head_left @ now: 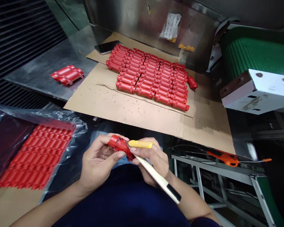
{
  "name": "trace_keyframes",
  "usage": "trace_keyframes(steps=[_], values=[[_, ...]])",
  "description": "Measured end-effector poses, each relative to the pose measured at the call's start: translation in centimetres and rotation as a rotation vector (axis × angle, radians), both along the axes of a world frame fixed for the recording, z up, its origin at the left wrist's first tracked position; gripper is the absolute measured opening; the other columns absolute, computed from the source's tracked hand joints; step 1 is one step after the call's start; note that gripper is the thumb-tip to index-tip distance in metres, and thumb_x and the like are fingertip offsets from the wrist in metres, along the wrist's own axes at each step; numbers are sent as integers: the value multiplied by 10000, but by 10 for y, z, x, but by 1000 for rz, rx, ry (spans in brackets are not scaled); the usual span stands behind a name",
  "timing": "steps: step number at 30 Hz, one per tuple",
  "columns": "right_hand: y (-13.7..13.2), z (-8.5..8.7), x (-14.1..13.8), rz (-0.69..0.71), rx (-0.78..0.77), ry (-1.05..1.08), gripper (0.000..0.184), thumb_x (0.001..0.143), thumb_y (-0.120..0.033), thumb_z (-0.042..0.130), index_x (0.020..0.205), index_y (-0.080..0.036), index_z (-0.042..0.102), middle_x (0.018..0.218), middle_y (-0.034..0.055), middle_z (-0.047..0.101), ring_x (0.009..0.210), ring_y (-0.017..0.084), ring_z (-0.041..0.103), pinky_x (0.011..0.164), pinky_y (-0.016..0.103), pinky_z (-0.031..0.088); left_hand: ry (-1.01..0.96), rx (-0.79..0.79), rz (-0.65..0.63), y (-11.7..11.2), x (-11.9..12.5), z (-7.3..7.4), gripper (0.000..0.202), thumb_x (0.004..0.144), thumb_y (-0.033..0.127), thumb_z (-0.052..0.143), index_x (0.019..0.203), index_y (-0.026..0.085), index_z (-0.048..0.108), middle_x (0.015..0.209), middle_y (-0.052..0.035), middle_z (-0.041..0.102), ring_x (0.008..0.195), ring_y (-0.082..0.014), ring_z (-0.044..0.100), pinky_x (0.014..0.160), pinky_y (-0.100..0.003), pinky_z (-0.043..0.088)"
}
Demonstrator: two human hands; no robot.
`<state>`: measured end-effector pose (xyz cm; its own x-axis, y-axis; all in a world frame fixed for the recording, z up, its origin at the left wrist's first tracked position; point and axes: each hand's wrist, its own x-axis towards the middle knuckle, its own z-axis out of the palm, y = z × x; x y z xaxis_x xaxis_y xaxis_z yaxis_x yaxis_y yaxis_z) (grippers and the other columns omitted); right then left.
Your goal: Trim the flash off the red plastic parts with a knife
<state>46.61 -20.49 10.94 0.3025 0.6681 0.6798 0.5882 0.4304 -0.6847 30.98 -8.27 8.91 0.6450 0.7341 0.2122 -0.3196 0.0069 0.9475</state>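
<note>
Close to my body, my left hand is closed around one end of a red ribbed plastic part, with the thumb along its near side. My right hand grips a slim tool with a long cream handle that has a black band near its end. A yellow finger cover sits on the right index finger. The tool's tip meets the red part, and its exact shape is hidden by the fingers. Beyond the hands, several rows of similar red parts lie side by side on a cardboard sheet.
Two red parts lie on the metal table at left. A plastic bag of red parts is at lower left. A phone rests behind the rows. At right are a green conveyor belt, its white bracket and an orange-handled tool.
</note>
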Motion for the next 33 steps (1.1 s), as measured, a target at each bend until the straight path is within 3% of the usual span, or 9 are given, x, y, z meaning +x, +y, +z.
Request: trace_keyframes(steps=[9,16,27,33], values=[[-5,7,-5,-6,-54,34,294,1048,-109,685,1334,-171,713,1178,168,811,1134,291,775,956,480,679,-6,-29,23,-4,0,-2,301,909,14,834,1100,222,729,1196,-64,802,1149,-212,788,982,-271,657],[-8,7,-1,36,-91,143,234,1071,-197,688,1301,-198,729,1180,151,810,1121,290,770,970,492,659,10,-42,25,-5,-1,-1,265,939,56,829,1113,235,741,1189,-46,805,1149,-185,789,1024,-257,646],[-7,9,0,47,-78,110,243,1077,-199,686,1317,-183,724,1185,162,805,1127,293,769,980,494,649,4,-10,10,-2,0,-1,292,924,18,824,1116,223,741,1178,-50,806,1106,-172,799,985,-230,656],[-8,12,6,100,-153,62,286,1073,-185,670,1359,-192,671,1279,184,783,1223,307,728,1019,518,644,5,-4,34,-3,2,-1,290,900,16,847,1083,216,747,1133,-38,804,1044,-153,804,937,-187,650]])
